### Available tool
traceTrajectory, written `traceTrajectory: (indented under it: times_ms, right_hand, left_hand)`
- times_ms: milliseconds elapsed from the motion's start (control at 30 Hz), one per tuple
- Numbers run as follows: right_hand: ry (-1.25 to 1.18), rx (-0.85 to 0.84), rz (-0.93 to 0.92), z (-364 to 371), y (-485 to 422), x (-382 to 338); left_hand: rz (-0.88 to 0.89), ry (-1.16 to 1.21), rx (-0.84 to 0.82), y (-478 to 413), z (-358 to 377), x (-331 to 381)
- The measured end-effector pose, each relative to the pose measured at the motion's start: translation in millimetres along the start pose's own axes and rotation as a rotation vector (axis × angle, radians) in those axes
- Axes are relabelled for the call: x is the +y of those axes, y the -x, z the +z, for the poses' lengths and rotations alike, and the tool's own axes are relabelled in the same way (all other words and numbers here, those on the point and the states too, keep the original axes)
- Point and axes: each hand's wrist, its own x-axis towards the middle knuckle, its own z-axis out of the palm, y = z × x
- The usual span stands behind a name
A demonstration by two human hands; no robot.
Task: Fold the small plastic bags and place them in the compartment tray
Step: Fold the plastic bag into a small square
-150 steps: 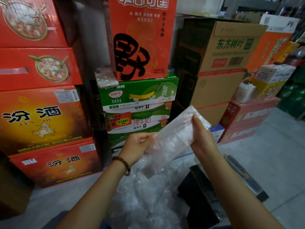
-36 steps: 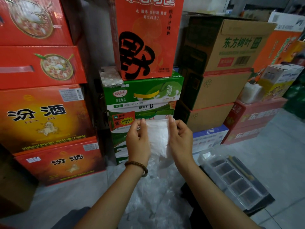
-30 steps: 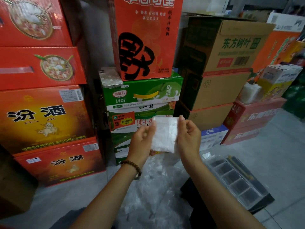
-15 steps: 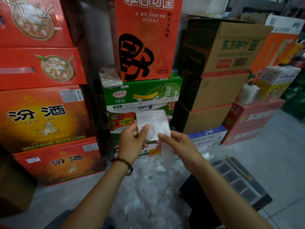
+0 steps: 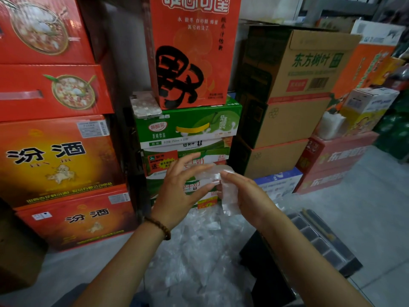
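A small clear plastic bag (image 5: 218, 180), folded down to a narrow piece, is held in front of me between both hands. My right hand (image 5: 245, 194) grips it at its right side, and a loose end hangs below that hand. My left hand (image 5: 182, 188), a bead bracelet on its wrist, has its fingers spread with the fingertips against the bag's left side. Below my hands lies a heap of loose clear bags (image 5: 199, 258). The dark compartment tray (image 5: 325, 242) sits low at the right, partly behind my right forearm.
Stacked cartons wall in the space: red boxes (image 5: 55, 160) at left, green milk-drink cases (image 5: 188, 127) straight ahead with a phone (image 5: 145, 105) on top, brown cartons (image 5: 294, 89) at right. Grey floor (image 5: 365, 207) lies at the right. A black stand (image 5: 265, 269) carries the tray.
The bag went from a long strip to a small folded square and now a narrower fold. My hands came lower and closer together, and my left fingers have spread.
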Motion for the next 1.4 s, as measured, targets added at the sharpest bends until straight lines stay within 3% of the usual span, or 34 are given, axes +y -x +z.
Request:
traceTrajectory:
  times_ms: [233,367,533,767,933,1400]
  right_hand:
    - [0.009,-0.099,0.064,1,0,0]
    - [0.117,-0.133,0.057,-4,2,-5]
    - [0.253,-0.048,-0.006,-6,0,-2]
    - [0.285,0.059,-0.170,-5,-2,-1]
    - [0.362,0.008,-0.170,-5,-2,-3]
    - [0.300,0.024,-0.193,-6,-5,5]
  left_hand:
    - [0.035,0.045,0.096,-3,-1,1]
    - [-0.027,0.140,0.153,-2,-4,2]
    - [-0.178,0.283,0.170,-1,-3,6]
    - [-0.321,0.496,0.107,-2,3,9]
    - [-0.435,0.582,0.039,-3,2,12]
    - [-0.516,0.503,-0.107,0,4,8]
